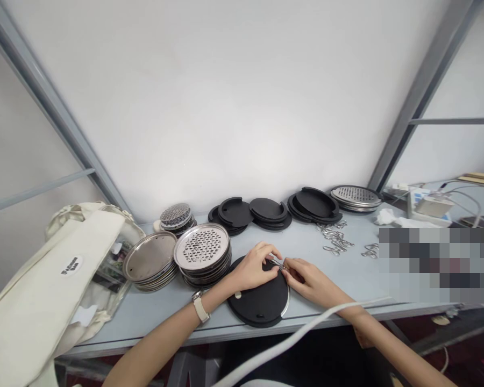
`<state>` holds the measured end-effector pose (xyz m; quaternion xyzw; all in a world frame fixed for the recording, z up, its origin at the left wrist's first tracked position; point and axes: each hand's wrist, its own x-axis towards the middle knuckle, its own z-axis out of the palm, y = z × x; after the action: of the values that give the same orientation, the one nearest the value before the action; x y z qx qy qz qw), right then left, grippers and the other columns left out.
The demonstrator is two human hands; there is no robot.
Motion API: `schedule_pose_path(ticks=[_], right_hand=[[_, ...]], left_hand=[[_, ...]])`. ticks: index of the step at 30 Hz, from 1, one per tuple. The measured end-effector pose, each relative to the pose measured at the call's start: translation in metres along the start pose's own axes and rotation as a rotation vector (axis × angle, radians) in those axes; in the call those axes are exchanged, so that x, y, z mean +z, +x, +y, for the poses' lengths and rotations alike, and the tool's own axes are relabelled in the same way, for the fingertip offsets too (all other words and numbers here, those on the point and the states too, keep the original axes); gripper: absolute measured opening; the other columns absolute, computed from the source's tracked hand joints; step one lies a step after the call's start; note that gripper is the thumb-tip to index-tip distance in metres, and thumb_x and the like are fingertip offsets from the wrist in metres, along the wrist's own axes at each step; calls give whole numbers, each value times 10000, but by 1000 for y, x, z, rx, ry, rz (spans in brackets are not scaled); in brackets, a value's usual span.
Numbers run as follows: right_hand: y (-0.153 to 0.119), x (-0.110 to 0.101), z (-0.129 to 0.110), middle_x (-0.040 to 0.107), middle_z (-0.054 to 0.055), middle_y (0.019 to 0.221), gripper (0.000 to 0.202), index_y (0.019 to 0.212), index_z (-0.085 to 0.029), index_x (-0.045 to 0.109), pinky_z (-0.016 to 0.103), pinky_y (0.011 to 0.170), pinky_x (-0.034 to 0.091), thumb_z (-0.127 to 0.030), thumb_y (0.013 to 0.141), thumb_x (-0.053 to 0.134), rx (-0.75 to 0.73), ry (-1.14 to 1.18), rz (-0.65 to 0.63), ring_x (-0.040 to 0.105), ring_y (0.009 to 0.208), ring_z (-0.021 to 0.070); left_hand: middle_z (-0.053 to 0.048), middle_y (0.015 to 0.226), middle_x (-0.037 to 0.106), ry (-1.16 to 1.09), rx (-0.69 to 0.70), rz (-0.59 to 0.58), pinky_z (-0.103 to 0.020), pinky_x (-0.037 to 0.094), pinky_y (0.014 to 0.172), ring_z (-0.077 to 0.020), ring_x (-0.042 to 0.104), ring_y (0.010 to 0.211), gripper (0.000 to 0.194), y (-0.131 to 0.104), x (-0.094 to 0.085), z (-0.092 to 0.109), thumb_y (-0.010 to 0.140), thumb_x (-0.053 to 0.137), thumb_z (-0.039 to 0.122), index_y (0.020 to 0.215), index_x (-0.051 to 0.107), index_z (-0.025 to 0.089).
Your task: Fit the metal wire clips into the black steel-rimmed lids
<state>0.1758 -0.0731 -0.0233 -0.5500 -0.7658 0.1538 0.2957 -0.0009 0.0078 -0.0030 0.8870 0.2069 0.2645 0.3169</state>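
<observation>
A black round disc lies near the table's front edge, with a strip of shiny metal rim showing on its right side. My left hand, a watch on its wrist, rests over the disc's upper part, thumb and fingers pinched on a small bent wire clip. From the right, my right hand pinches the other end of that clip at the disc's edge. Fingertips hide part of the clip. Several similar loose wire clips lie beyond my right hand.
Left of the disc stand stacks of grater plates and plain metal discs. Black round holders and perforated plates line the wall. A cream bag sits at left. A white cable crosses in front of my right forearm.
</observation>
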Motion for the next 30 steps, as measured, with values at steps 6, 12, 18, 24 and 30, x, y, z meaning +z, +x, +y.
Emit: schedule_pose_path(ticks=[6,12,18,24,30], right_hand=[[0,1,1,510,0,666,207,744,-198,473,268,597,380,-288,918,407,7,-10,-4,467,634,153],[0,1,2,535,13,691,202,783,-193,510,281,618,395,-273,928,395,-5,-23,-10,481,647,160],[0,3,5,567,55,744,312,805,-182,549,312,677,422,-258,967,294,-9,-69,-20,524,700,183],[-2,4,5,575,57,753,305,857,-180,570,314,671,425,-267,973,301,-14,-83,-7,533,704,189],[0,4,4,595,64,770,309,884,-179,574,328,698,433,-292,979,302,-24,-89,-11,556,737,203]], left_hand=[[-23,994,542,-44,-42,12,-250,482,750,-140,574,864,252,0,0,-1,738,596,113,976,583,197],[-22,998,556,-48,-12,14,-259,481,779,-136,569,864,258,1,1,-2,740,581,93,976,585,197],[-23,996,562,-17,1,6,-251,476,782,-130,565,862,246,0,1,-2,755,568,94,979,585,195],[-22,996,564,-21,-17,7,-254,479,770,-131,566,856,241,1,1,-1,755,572,103,976,583,196],[-20,1002,569,-29,8,10,-233,475,741,-131,564,879,239,1,2,0,765,556,93,980,570,194]])
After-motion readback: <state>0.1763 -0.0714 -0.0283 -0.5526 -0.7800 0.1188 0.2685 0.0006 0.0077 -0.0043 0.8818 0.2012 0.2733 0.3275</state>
